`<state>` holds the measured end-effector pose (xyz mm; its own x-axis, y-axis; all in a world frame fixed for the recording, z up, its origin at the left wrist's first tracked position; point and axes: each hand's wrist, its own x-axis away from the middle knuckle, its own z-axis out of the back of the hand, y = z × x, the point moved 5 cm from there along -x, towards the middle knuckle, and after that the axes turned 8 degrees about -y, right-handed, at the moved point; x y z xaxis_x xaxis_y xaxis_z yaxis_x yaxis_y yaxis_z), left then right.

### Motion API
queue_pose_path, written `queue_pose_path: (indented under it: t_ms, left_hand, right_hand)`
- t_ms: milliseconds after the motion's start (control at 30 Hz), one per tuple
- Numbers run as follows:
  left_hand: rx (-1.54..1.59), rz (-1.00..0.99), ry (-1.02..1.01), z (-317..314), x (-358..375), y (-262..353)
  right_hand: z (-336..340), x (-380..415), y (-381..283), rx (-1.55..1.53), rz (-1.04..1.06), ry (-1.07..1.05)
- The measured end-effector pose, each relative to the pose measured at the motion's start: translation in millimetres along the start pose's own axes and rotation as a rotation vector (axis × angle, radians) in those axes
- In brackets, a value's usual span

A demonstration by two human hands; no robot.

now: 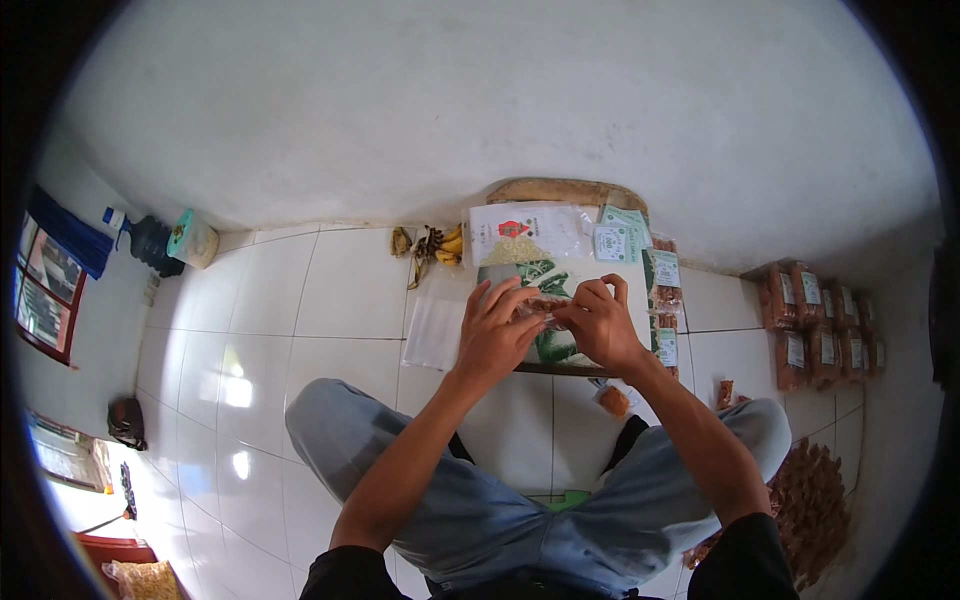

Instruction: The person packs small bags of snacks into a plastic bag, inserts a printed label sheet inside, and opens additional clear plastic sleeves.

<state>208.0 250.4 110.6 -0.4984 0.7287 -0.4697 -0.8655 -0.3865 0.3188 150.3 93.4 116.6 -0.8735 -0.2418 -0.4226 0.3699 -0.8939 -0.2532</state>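
Note:
A small clear plastic packet with brown contents (pixel 546 304) lies between my hands over the low table (pixel 625 350). My left hand (pixel 495 330) has its fingers bent around the packet's left side, thumb toward the middle. On the other side, my right hand (pixel 603 325) pinches the packet's near right edge with curled fingers. Beneath both hands is a green-and-white printed sheet (pixel 555 348). Behind them lies a white plastic bag with red print (pixel 520 230). Green labels (pixel 622 235) sit at the table's back right corner, and labelled brown packs (pixel 666 280) line its right side.
Bananas (pixel 450 245) and clear plastic sheets (pixel 432 320) are left of the table. Stacked labelled packs (pixel 822 325) stand by the right wall. A large pile of small brown packets (pixel 812 505) lies beside my right knee. An orange-filled bag (pixel 614 400) rests before my legs.

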Motion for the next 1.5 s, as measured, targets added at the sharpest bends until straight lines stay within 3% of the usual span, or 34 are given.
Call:
queue_pose_path:
  t_ms: [267,533,633,700,900,1000,1133,1300,1500]
  left_hand:
    - [0.067,0.07,0.023,-8.1,1.3,-5.3]
    - [0.185,0.438,-0.111,-27.1,0.2,-8.0]
    - [0.227,0.591,-0.183,-29.9,-2.7,-6.4]
    - [0.24,0.612,-0.186,-36.5,-1.4,-10.4]
    - [0.232,0.677,-0.252,-41.6,11.7,-20.8]
    - [0.249,0.731,-0.27,-41.3,17.6,-19.4]
    - [0.384,0.783,-0.238,-49.1,27.9,-20.1]
    - [0.374,0.728,-0.117,-52.3,36.1,-9.8]
    - [0.433,0.723,-0.081,-51.8,43.6,-3.4]
  right_hand:
    - [-5.5,2.9,6.9,-0.025,-0.065,0.013]
    - [-7.5,6.3,18.7,-0.22,-0.382,-0.047]
    - [-6.7,10.2,15.9,-0.146,-0.31,0.027]
    - [-4.2,13.4,3.2,0.124,-0.112,0.021]
    - [-5.3,30.9,-9.0,0.248,0.206,0.032]
    - [-17.3,37.2,-13.6,0.305,0.237,0.032]
    - [-13.1,38.7,-19.1,0.268,0.181,0.078]
    - [-5.0,50.5,8.7,-0.098,-0.115,0.071]
    - [-30.9,64.9,19.0,-0.272,-0.172,0.066]
